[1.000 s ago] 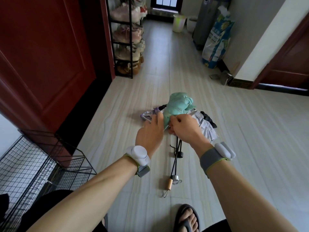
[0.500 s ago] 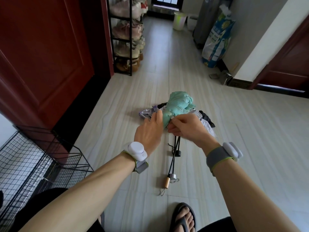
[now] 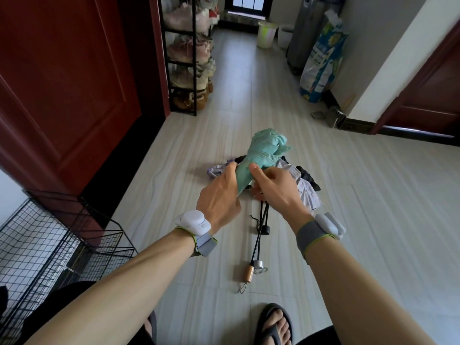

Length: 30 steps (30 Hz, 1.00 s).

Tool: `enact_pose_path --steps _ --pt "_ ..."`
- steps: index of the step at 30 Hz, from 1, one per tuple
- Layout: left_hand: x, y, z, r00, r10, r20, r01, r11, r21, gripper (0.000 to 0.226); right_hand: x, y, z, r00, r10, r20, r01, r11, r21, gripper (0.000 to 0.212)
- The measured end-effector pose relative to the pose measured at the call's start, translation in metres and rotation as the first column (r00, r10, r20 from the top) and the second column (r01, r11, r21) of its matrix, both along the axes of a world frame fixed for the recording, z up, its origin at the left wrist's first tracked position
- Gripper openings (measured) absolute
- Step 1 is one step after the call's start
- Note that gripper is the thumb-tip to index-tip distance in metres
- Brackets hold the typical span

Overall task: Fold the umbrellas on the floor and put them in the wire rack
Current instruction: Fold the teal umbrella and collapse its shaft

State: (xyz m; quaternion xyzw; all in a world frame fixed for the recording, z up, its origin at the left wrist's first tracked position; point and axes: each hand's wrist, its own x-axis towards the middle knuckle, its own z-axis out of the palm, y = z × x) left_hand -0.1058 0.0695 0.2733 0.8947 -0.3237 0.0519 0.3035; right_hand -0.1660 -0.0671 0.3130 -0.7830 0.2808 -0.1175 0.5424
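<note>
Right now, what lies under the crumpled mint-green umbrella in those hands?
Under the mint-green umbrella: pale lilac-grey umbrella cloth, black cloth and thin black shafts. The left hand and right hand hide the rest.

both my arms reach forward, bands on the wrists; left hand [image 3: 219,195] grips the teal umbrella [image 3: 263,150], right hand [image 3: 276,190] pinches it just beside, fingers curled.

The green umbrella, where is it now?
Middle of the head view: the green umbrella is gripped by the left hand and right hand, above the other umbrellas on the floor, wire rack far left.
</note>
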Motion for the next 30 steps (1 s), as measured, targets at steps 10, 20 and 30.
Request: enact_pose_path --steps 10,20,30 --pt "0.005 0.005 0.003 0.99 -0.039 -0.136 0.032 0.998 -0.056 0.059 0.018 0.005 0.001 0.98 0.055 0.19 -0.054 0.998 -0.011 0.053" --pt "-0.003 0.008 -0.009 0.981 -0.183 0.064 0.186 0.981 -0.06 0.063 0.034 0.009 0.017 0.882 -0.356 0.309 0.187 0.865 0.465 0.047" --pt "0.003 -0.01 0.006 0.86 -0.184 -0.476 0.03 0.95 -0.312 0.072 0.039 0.023 0.028 0.844 -0.502 0.191 0.322 0.758 0.568 0.013"
